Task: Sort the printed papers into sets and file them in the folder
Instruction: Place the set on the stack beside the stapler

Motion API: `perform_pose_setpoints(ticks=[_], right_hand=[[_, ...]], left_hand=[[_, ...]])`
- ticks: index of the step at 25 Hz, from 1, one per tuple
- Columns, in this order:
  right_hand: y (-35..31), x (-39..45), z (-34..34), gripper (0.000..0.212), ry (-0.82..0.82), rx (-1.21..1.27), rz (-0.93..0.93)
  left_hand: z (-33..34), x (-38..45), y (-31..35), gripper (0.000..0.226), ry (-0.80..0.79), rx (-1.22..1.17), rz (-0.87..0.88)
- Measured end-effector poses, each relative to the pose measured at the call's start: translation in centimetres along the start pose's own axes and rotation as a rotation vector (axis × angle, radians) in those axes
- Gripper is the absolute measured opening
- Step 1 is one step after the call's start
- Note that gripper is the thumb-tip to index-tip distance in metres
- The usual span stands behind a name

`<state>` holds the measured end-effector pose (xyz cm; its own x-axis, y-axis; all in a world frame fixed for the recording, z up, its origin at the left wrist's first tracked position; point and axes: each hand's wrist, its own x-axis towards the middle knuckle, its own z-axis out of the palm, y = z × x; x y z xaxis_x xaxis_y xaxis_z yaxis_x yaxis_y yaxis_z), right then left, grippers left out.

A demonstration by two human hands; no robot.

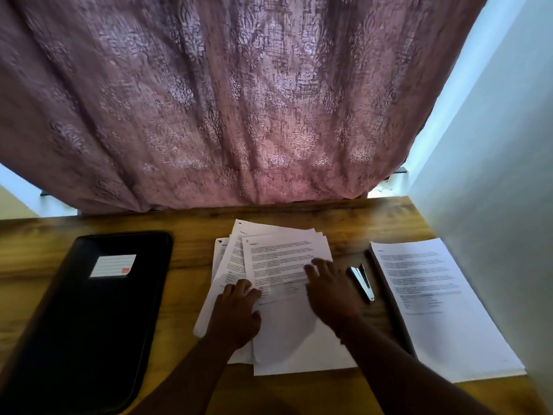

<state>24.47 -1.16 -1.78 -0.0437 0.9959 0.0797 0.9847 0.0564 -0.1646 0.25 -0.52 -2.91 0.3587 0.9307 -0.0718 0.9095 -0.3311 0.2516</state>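
Both forearms reach forward, bare. Left hand [236, 313] palm down, fingers loosely spread and flat. Right hand [329, 292] palm down, fingers extended forward, slightly splayed.

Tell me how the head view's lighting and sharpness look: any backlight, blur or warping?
Head view: backlit through the curtain; desk dim, black folder nearly featureless; loose papers print blurred, unreadable; both hands slightly smeared; wide-angle bends the desk edge.

A single wide-angle head camera is looking forward and steeply down at close range, the tabletop [191, 235] filling the lower frame, a curtain [239, 100] bulging across the upper frame and both forearms reaching in from the bottom edge.
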Motion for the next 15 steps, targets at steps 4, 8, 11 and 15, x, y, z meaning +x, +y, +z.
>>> perform_pose_setpoints(ticks=[4,8,11,15], right_hand=[[-3.1,-2.0,2.1,0.06,-0.183,0.083,-0.054],[-4.0,-2.2,2.2,0.068,-0.232,0.105,-0.126],[-4.7,-2.1,2.2,0.069,-0.232,0.145,-0.111],[-4.9,-2.2,2.1,0.07,-0.222,0.179,-0.07]], left_hand=[[0.2,-1.2,-0.5,0.048,0.041,0.006,-0.063],[1.4,-3.1,-2.0,0.047,0.131,0.019,-0.138],[1.7,-3.0,-1.7,0.057,0.162,-0.146,-0.276],[1.4,-1.5,-0.9,0.048,0.282,-0.541,-0.348]])
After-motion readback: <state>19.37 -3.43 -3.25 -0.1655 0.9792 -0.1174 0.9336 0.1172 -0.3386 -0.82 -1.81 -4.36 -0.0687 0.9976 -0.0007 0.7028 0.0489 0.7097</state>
